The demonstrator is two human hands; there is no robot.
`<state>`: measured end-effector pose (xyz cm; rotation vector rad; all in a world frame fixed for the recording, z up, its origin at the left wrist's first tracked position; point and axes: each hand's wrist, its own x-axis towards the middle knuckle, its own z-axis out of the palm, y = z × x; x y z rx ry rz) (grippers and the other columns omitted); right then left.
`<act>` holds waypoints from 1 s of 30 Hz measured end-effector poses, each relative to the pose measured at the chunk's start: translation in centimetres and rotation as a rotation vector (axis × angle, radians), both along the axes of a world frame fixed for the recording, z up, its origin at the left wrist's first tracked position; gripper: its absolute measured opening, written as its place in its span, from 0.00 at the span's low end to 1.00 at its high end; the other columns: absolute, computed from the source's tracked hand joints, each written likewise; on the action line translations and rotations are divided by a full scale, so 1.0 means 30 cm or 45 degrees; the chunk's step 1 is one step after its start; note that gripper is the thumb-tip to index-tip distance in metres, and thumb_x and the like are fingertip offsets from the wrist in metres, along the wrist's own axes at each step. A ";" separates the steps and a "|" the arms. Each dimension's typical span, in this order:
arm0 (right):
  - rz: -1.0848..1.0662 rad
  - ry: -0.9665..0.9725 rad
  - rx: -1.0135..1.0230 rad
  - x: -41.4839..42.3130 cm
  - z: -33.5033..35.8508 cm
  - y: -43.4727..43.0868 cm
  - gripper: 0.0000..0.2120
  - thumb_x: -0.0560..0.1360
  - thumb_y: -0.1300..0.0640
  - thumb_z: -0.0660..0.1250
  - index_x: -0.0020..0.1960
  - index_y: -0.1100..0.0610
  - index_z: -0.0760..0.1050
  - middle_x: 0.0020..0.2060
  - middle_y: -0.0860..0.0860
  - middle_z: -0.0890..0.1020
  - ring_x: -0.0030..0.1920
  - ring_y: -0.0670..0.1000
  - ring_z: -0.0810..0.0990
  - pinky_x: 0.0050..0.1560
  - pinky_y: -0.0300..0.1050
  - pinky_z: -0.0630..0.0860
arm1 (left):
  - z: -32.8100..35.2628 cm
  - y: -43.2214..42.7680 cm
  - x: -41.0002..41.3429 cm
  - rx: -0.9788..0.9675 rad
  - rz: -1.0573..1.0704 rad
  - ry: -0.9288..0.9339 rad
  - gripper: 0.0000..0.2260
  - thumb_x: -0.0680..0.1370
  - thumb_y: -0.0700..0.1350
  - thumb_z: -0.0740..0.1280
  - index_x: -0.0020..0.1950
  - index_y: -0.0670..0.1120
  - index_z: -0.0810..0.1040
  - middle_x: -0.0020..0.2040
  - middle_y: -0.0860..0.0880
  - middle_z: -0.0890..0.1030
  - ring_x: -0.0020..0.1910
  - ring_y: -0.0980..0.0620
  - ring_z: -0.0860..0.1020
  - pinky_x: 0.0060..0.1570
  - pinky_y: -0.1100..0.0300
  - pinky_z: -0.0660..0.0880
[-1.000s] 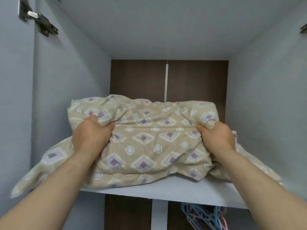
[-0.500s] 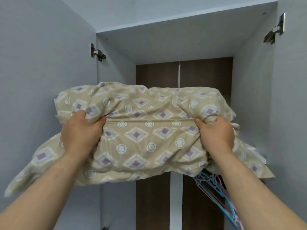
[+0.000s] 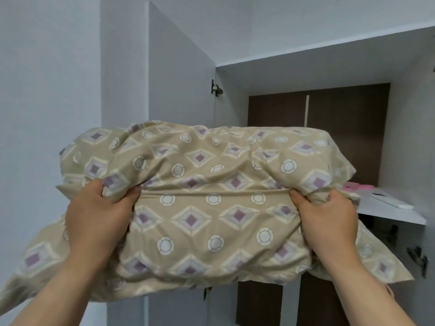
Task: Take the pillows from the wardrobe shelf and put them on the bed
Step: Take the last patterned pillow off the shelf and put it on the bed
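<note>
The person holds a plump beige pillow printed with purple diamonds and white rings (image 3: 202,208) out in front of the chest, clear of the white wardrobe shelf (image 3: 390,214), which shows to the right and behind it. The left hand (image 3: 98,222) is clenched on a fistful of the cover at the pillow's left side, and the right hand (image 3: 329,222) is clenched the same way on the right, each with the thumb pinching fabric against the curled fingers. The 2 grips sit at about the same height on a crease that runs taut across the middle, probably because the filling is soft and bunched cloth gives a firmer hold than flat palms would; the spread also keeps the long pillow level. Loose flaps of the cover hang below both wrists, the left one drooping lowest, and could catch on the edge of the grey wardrobe door (image 3: 179,90) that stands open just behind the pillow's left end. On the shelf lie a flat white remote-like object (image 3: 392,200) and something pink (image 3: 360,185), partly hidden by the pillow; whether another pillow waits there cannot be told from here. Below the shelf the dark brown back panel (image 3: 348,128) of the wardrobe continues. The bed is not in view, so the carrying step seems barely begun: the person would need to turn away from the wardrobe and bring the pillow across, taking care with the trailing cloth.
</note>
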<state>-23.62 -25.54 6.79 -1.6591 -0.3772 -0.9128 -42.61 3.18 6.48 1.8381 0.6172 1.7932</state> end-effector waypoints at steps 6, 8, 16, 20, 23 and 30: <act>0.287 0.004 -0.010 -0.290 -0.063 0.175 0.16 0.64 0.38 0.72 0.37 0.49 0.73 0.31 0.41 0.77 0.34 0.39 0.73 0.30 0.37 0.65 | -0.100 0.097 -0.463 -0.175 0.143 0.016 0.19 0.66 0.65 0.68 0.43 0.51 0.77 0.37 0.48 0.82 0.38 0.42 0.80 0.42 0.42 0.77; 0.400 0.013 -0.006 -0.373 -0.073 0.245 0.17 0.63 0.37 0.71 0.37 0.49 0.73 0.31 0.40 0.76 0.34 0.38 0.72 0.31 0.38 0.66 | -0.126 0.130 -0.603 -0.277 0.154 0.000 0.26 0.64 0.70 0.64 0.42 0.47 0.75 0.39 0.38 0.80 0.40 0.35 0.79 0.43 0.40 0.77; 0.973 0.056 -0.090 -0.697 -0.144 0.558 0.19 0.61 0.36 0.70 0.40 0.50 0.73 0.33 0.39 0.76 0.33 0.42 0.73 0.32 0.41 0.68 | -0.186 -0.059 -1.200 -0.280 0.799 0.018 0.19 0.65 0.66 0.66 0.40 0.51 0.74 0.36 0.45 0.79 0.36 0.40 0.78 0.42 0.41 0.77; 1.262 0.062 -0.165 -0.918 -0.202 0.698 0.20 0.62 0.35 0.70 0.41 0.51 0.74 0.33 0.39 0.75 0.33 0.43 0.72 0.33 0.42 0.67 | -0.225 -0.224 -1.442 -0.223 1.134 0.043 0.14 0.66 0.60 0.67 0.40 0.51 0.76 0.36 0.49 0.80 0.37 0.44 0.78 0.40 0.45 0.75; 1.472 0.053 -0.237 -1.148 -0.243 0.791 0.20 0.63 0.35 0.69 0.41 0.51 0.74 0.33 0.41 0.76 0.33 0.46 0.72 0.33 0.43 0.67 | -0.264 -0.323 -1.647 -0.236 1.352 0.047 0.13 0.67 0.57 0.68 0.40 0.48 0.77 0.37 0.45 0.81 0.40 0.41 0.78 0.42 0.45 0.74; 1.876 -0.007 -0.363 -1.719 -0.313 0.987 0.20 0.64 0.34 0.68 0.41 0.50 0.73 0.34 0.41 0.76 0.33 0.42 0.71 0.30 0.40 0.65 | -0.384 -0.462 -2.135 -0.331 1.710 -0.034 0.15 0.67 0.58 0.68 0.43 0.48 0.78 0.41 0.45 0.82 0.43 0.42 0.79 0.45 0.43 0.75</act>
